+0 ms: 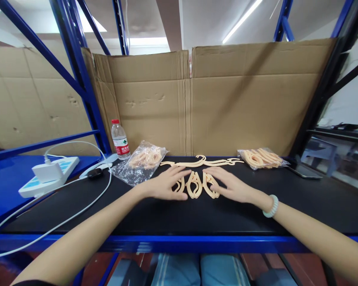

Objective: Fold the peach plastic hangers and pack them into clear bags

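Tall cardboard (250, 105) stands along the far edge of the black counter (226, 220). At far left on it lies a clear bag (147, 159) of peach plastic pieces; at far right, a smaller, fuller-looking packet (264, 158). Between them one peach hanger (188, 164) lies stretched out flat. Nearer, at the middle, the left hand (164, 186) and right hand (232, 186) rest with thumb and fingers wide apart around the outer two of three folded hangers (194, 186); whether they press on these I cannot tell. Judging by the layout, one hanger is opened out, three remain folded in a row, and both bagged lots look not yet taken out.
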{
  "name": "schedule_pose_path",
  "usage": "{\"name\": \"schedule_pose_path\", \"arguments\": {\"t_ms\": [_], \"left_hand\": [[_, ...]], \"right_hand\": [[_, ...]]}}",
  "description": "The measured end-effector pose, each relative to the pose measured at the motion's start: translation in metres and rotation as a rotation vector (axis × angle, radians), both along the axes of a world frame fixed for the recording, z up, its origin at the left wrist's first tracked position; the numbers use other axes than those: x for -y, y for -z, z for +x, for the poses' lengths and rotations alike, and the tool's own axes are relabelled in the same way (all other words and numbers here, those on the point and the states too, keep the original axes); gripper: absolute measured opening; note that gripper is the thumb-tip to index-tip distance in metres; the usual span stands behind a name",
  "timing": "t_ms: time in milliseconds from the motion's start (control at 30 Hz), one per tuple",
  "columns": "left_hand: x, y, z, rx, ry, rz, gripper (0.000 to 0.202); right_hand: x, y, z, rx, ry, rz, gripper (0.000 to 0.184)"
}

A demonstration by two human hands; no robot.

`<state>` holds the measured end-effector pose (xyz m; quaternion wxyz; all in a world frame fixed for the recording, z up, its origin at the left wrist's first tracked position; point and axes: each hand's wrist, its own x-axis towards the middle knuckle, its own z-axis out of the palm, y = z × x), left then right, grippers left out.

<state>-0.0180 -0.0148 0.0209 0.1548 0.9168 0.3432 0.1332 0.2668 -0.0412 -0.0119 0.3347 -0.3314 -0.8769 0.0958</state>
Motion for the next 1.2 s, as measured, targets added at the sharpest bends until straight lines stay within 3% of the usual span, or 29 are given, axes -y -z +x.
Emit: {"name": "schedule_pose_path", "arguments": {"t_ms": [100, 200, 467, 767, 1000, 1200], "left_hand": [[0.019, 0.01, 0.009, -0.206, 0.06, -0.06, 0.085], [0.028, 0.023, 0.021, -0.192, 0.081, -0.048, 0.082], [0.012, 0.038, 0.04, -0.152, -0.009, 0.024, 0.08], [0.005, 0.037, 0.026, -0.177, -0.211, 0.007, 0.085], [0.007, 0.037, 0.026, -0.266, -0.206, 0.018, 0.089], [0.005, 0.04, 0.034, -0.252, -0.199, 0.071, 0.075]], "right_hand": [[0.012, 0.003, -0.01, 0.217, -0.093, -0.039, 0.069], [0.013, 0.009, -0.013, 0.297, -0.116, -0.086, 0.073], [0.0, 0.014, -0.007, 0.316, -0.052, -0.138, 0.074], [-0.004, 0.012, -0.003, 0.316, -0.035, -0.092, 0.07], [-0.006, 0.013, -0.002, 0.394, -0.017, -0.09, 0.073], [-0.007, 0.013, -0.002, 0.437, 0.046, -0.113, 0.075]]}}
